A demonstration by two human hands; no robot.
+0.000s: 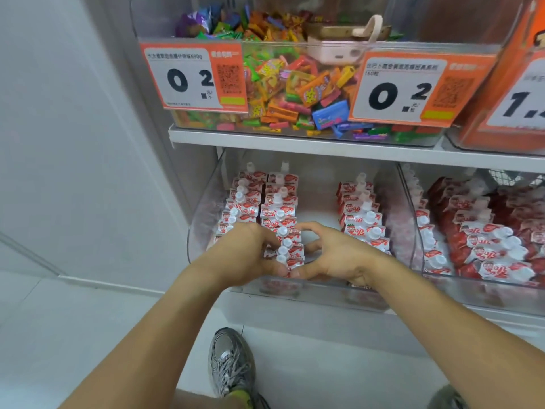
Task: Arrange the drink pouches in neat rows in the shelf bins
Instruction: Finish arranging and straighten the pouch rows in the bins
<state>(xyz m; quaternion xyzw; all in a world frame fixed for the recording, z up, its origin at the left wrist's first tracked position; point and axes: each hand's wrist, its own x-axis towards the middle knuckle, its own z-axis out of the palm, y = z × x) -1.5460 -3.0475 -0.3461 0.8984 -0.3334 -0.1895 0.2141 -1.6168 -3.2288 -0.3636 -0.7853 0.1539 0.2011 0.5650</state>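
White-and-red drink pouches with white caps stand in rows inside a clear bin (pixel 203 219) on the lower shelf. Two rows (pixel 277 211) fill its left side and a third row (pixel 361 219) runs along its right side, with a bare gap between them. My left hand (pixel 244 255) and my right hand (pixel 333 255) cup the front end of the middle row from either side, fingers curled round the front pouches (pixel 287 255). The neighbouring bin (pixel 413 208) to the right holds more pouches (pixel 495 246), lying loosely.
Above, a shelf board (pixel 295 143) carries a clear bin of colourful wrapped sweets (pixel 295 87) with orange price tags (pixel 191 78). A pink device (pixel 336 51) with a strap lies on the sweets. A white wall (pixel 73 143) stands left. My shoe (pixel 233 364) is on the floor below.
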